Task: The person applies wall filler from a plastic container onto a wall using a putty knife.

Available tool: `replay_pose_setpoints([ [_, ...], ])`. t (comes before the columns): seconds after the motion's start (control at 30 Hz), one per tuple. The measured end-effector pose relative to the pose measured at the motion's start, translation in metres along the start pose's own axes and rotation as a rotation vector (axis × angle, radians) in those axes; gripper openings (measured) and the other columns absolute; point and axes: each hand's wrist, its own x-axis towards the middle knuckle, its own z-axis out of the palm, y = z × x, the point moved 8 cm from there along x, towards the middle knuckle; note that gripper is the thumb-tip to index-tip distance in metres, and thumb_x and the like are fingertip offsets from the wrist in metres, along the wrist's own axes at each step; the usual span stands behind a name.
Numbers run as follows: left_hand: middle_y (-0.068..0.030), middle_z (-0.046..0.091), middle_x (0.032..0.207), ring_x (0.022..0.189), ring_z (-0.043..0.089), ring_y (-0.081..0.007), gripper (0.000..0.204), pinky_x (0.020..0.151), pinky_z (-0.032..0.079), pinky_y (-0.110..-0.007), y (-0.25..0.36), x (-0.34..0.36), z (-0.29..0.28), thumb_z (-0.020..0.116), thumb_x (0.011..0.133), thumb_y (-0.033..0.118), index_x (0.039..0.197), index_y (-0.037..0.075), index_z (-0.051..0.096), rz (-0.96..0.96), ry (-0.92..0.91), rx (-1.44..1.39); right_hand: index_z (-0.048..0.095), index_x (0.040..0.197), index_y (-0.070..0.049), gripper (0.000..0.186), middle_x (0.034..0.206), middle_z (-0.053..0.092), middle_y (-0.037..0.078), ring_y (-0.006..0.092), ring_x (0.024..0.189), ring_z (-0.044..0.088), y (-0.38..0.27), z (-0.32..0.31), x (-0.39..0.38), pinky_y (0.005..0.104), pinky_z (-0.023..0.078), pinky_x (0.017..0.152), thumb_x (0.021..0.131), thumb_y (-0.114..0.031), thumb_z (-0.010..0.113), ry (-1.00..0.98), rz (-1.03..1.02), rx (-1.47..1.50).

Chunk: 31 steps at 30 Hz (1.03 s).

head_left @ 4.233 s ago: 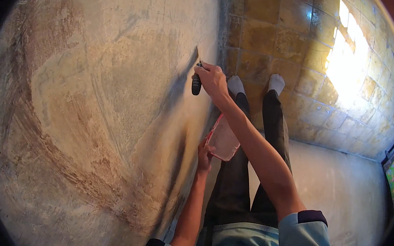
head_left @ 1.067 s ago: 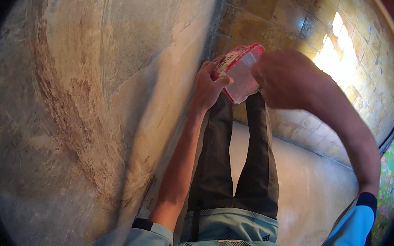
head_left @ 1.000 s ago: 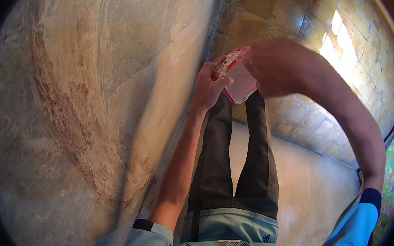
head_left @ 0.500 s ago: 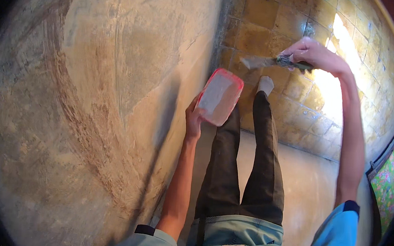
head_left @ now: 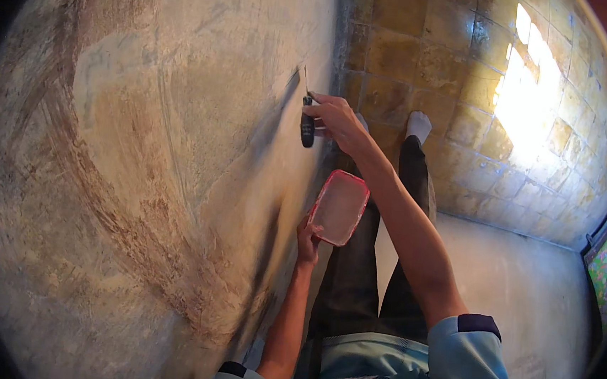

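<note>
My right hand [head_left: 337, 121] grips a putty knife [head_left: 308, 127] by its dark handle. Its thin blade meets the patchy plastered wall [head_left: 203, 103] on the left, seen almost edge-on. Lower down, my left hand [head_left: 307, 241] holds a shallow rectangular plastic tray or lid [head_left: 354, 176] with a red rim. The tray's inside looks pale and greyish; I cannot tell how much material lies in it.
The wall shows rough brownish streaks [head_left: 117, 196] and paler smooth patches. Yellowish-brown floor tiles [head_left: 393, 50] carry a bright patch of sunlight [head_left: 528, 100]. My foot in a light sock [head_left: 419, 124] stands on them. A flowered green cloth [head_left: 605, 267] shows at the far right.
My right hand has swung left from above the tiles, bringing the putty knife to the wall. My left hand and the tray have moved lower in view.
</note>
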Motion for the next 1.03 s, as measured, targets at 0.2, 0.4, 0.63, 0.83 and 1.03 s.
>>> replay_pose_setpoints([
  [0.2,-0.0028,0.061,0.101,0.087,0.057,-0.0121,0.051,0.074,0.048,-0.027,-0.003,0.005,-0.017,0.055,0.075,0.013,0.124,0.001,0.057,-0.012,0.031,0.026,0.061,0.115,-0.003,0.029,0.083,0.059,0.001,0.0110,0.074,0.060,-0.003,0.019,0.019,0.0311,0.054,0.073,0.088,-0.014,0.062,-0.041,0.007,0.034],
  [0.4,-0.0019,0.058,0.096,0.087,0.056,-0.0136,0.032,0.075,0.047,-0.031,0.010,0.007,0.000,0.061,0.075,0.018,0.105,0.007,0.056,0.030,-0.046,0.001,0.065,0.115,-0.004,0.029,0.085,0.060,0.001,0.0108,0.074,0.060,0.000,0.022,-0.003,0.0300,0.056,0.070,0.088,-0.014,0.063,-0.063,0.023,0.039],
  [0.63,-0.0048,0.060,0.111,0.098,0.057,-0.0157,0.058,0.079,0.047,-0.029,0.010,0.004,-0.015,0.057,0.070,0.016,0.127,0.002,0.056,0.030,0.034,0.064,0.063,0.113,0.000,0.027,0.084,0.061,0.002,0.0113,0.073,0.061,-0.013,0.014,-0.030,0.0305,0.056,0.067,0.089,-0.014,0.063,-0.034,-0.012,0.027],
  [0.83,-0.0039,0.060,0.111,0.098,0.055,-0.0140,0.059,0.080,0.046,-0.029,0.005,0.006,-0.007,0.057,0.069,0.016,0.127,0.002,0.056,-0.008,-0.024,0.067,0.063,0.085,-0.006,0.010,0.079,0.061,0.000,0.0105,0.069,0.062,0.002,0.007,0.030,0.0308,0.058,0.070,0.090,-0.014,0.061,-0.118,0.008,0.130],
  [1.03,-0.0034,0.059,0.111,0.097,0.055,-0.0147,0.060,0.080,0.045,-0.030,-0.001,0.008,-0.016,0.056,0.070,0.017,0.129,0.003,0.055,-0.025,-0.002,0.076,0.067,0.102,-0.002,0.019,0.084,0.065,0.004,0.0145,0.075,0.064,0.007,0.029,0.013,0.0383,0.059,0.074,0.088,-0.014,0.064,-0.102,0.014,0.153],
])
